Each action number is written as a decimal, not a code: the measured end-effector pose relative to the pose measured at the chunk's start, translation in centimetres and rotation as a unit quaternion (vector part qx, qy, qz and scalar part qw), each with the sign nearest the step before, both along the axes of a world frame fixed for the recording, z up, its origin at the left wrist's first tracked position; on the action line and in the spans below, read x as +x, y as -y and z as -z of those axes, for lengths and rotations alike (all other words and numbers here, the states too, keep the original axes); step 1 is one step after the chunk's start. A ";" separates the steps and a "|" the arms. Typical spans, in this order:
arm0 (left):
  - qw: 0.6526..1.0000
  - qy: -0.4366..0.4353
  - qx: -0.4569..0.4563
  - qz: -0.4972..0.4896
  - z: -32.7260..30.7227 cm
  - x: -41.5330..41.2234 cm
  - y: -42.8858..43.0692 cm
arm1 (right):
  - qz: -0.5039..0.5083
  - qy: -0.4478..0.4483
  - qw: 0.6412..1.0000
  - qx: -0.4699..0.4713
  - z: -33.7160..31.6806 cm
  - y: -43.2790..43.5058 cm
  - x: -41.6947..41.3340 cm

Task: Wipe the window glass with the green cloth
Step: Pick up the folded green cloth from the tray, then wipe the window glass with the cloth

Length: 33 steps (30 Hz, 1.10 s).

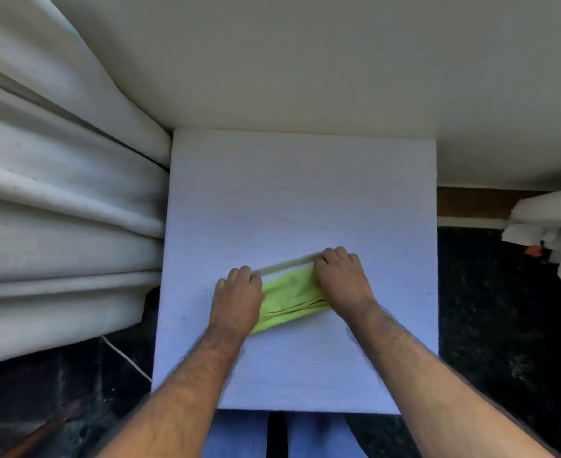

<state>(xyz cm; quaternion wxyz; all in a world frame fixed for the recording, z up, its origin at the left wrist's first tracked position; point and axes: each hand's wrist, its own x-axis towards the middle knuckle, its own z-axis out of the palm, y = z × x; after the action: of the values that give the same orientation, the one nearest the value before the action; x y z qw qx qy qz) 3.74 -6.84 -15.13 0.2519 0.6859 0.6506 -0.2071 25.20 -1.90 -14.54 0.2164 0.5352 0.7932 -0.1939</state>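
Note:
A bright green cloth (290, 300) lies folded on a white square table top (299, 193), a little in front of its middle. My left hand (238, 297) rests palm down on the cloth's left end, fingers curled over its far edge. At the cloth's right end my right hand (340, 280) does the same, fingers closed on the far edge. The cloth's far edge looks blurred between the two hands. No window glass is in view.
White curtains (57, 200) hang in heavy folds at the left, touching the table's left side. A pale wall (305, 61) stands behind. White fabric (550, 226) bunches at the right edge. The floor (504, 309) is dark stone. My legs in blue trousers (239, 434) show below the table.

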 end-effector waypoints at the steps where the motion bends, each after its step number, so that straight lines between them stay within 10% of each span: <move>1: 1.000 0.005 -0.016 -0.024 -0.4 0.1 -0.4 | 0.015 0.005 1.000 -0.008 -0.3 -0.2 -0.1; 10: 0.970 0.173 -0.047 -0.162 -12.5 -1.5 -6.2 | 0.136 -0.045 0.987 -0.073 -12.2 -4.8 0.4; 20: 0.962 0.206 0.148 -0.102 -39.9 -5.4 -18.3 | 0.143 -0.127 0.974 0.119 -41.0 -14.4 -1.3; 33: 0.871 0.312 0.379 -0.015 -77.2 -11.4 -24.3 | 0.128 -0.385 0.829 0.385 -77.0 -18.8 -3.8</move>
<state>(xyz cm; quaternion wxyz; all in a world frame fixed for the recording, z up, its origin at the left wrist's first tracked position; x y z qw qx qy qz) -7.71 17.43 62.09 0.1659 0.7476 0.5771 0.2839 21.41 16.92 62.41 -0.3575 0.5537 0.7468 -0.0889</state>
